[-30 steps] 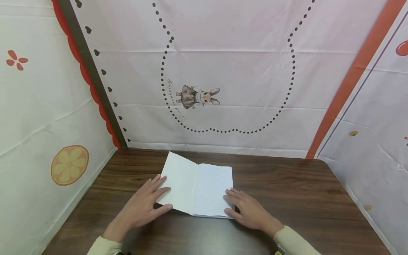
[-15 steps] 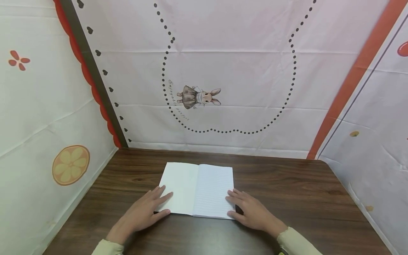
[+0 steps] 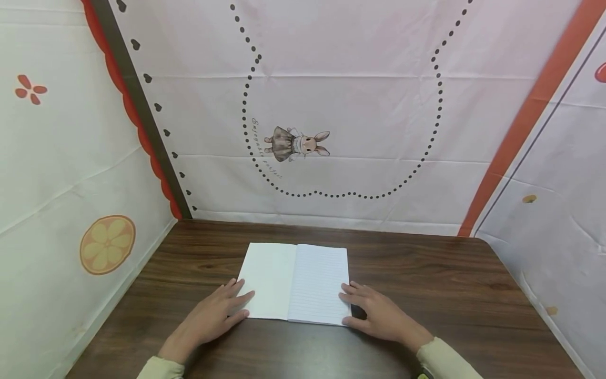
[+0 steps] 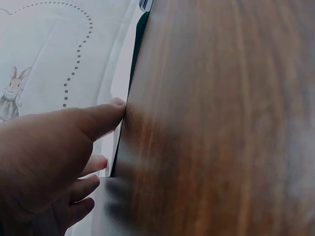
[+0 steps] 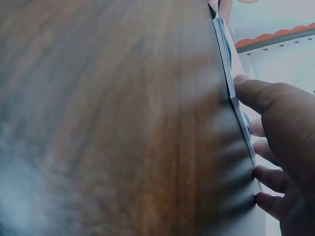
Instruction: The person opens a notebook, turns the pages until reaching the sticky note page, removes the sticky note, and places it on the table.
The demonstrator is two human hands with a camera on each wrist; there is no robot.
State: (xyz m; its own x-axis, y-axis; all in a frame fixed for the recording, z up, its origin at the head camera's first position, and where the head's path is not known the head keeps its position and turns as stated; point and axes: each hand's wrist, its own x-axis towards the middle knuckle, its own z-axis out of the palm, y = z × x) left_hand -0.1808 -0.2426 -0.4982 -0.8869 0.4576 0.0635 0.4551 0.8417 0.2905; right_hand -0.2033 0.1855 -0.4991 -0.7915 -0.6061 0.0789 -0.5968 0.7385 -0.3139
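Touching opposite side edges of an open notebook (image 3: 305, 281) near the far edge of the tabletop (image 3: 435, 279), the left hand (image 3: 215, 310) and right hand (image 3: 376, 311) rest with fingers spread.

In the head view, a wooden table (image 3: 450, 295) is spanning the bottom; a printed rabbit (image 3: 294, 144) is lying sideways above centre; an orange-slice print (image 3: 108, 245) is showing lower left, a flower print (image 3: 26, 81) upper left.

notebook (image 3: 303, 284): left edge partly hidden by left hand (image 3: 215, 311) | right sleeve (image 3: 447, 360): cut by head view's bottom edge | table (image 5: 118, 118): blurred, right wrist view
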